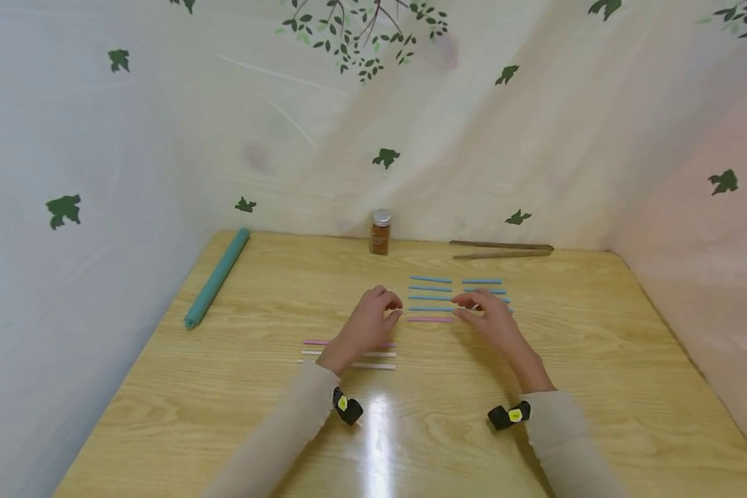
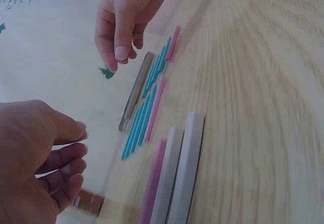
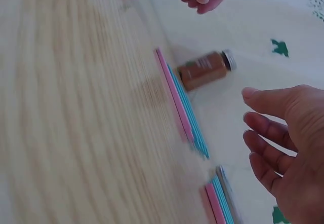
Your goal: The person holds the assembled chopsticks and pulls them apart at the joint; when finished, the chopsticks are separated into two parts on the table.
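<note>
My left hand (image 1: 369,319) hovers at the left ends of thin blue sticks (image 1: 431,298), fingers loosely bent, with nothing between thumb and fingertips. Opposite it, my right hand (image 1: 493,324) is above a second column of blue sticks (image 1: 482,281), covering part of them; its fingers are also apart and hold nothing. Nearest me in the left column lies a pink stick (image 1: 431,320). Another pink stick (image 3: 214,203), at the near side of the right column, shows in the wrist views. Beneath my left forearm lie a pink stick (image 1: 315,342) and two white sticks (image 1: 380,367), partly hidden.
At the back stands a small jar (image 1: 380,235) with a silver lid and reddish-brown contents. Long tongs (image 1: 504,245) lie behind the right column. A green roll (image 1: 218,278) lies along the table's left edge. Leaf-printed cloth (image 1: 324,159) hangs round the wooden table (image 1: 597,332).
</note>
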A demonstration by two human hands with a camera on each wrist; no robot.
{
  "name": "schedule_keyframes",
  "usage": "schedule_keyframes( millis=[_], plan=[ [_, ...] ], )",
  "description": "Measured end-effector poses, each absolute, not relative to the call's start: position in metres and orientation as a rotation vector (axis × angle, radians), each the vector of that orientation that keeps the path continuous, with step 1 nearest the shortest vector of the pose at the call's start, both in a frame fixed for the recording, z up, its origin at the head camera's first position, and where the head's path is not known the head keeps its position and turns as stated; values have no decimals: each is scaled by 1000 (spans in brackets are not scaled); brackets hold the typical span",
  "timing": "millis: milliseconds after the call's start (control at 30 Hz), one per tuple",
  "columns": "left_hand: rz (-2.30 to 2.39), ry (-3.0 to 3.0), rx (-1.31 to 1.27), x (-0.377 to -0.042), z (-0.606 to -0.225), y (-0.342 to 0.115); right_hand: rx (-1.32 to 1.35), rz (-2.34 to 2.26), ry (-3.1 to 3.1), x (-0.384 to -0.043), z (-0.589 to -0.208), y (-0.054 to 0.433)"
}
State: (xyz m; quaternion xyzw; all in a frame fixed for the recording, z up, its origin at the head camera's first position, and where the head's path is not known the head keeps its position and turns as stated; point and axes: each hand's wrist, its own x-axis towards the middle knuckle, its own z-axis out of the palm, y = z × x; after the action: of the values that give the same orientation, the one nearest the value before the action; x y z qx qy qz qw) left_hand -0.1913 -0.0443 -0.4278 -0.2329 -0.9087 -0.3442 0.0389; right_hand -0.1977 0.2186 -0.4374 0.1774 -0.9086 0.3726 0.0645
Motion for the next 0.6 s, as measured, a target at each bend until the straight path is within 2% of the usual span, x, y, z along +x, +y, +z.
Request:
schedule_keyframes(
  millis=[333,600],
  plan=[
    [-1114,-2776,-571,-183,-430,-102,655,1244,-2678,-191,-445,170],
    [-1149,-2830,-584,-175,-437,-150,745,1296,-2690,-185,-448,145]
  ],
)
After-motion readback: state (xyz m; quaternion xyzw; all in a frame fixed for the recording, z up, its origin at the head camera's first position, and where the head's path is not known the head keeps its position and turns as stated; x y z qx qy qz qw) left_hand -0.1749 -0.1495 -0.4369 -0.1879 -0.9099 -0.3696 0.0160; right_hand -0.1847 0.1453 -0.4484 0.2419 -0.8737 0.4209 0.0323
